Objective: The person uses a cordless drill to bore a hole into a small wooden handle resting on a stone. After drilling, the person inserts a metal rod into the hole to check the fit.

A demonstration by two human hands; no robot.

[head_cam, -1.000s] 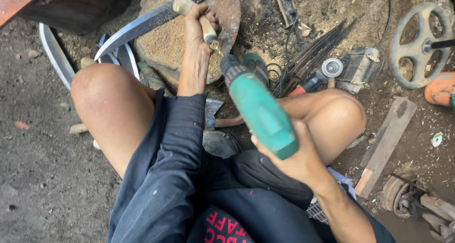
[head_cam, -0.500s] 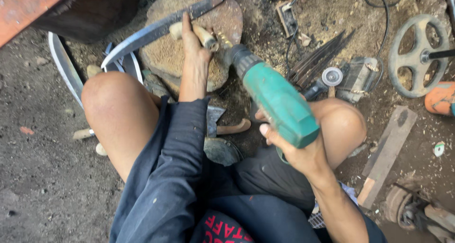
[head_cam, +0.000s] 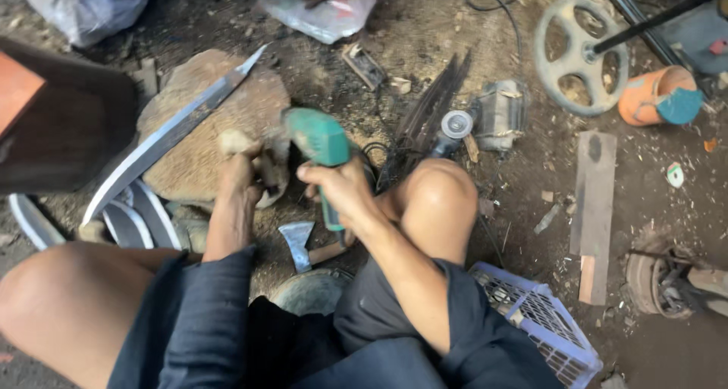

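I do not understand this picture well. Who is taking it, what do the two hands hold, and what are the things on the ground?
The picture comes from a camera worn on a person's head, looking down, so you see that person's own arms and bare knees. The person sits low on a dirt floor.

The left hand grips the pale handle of a long curved blade, which lies across a flat stone. The right hand holds a green power tool, pointed toward the handle.

Around them: a small axe between the knees, more blades at the left, a wooden plank, a metal wheel, an orange tool and a plastic crate at the right.
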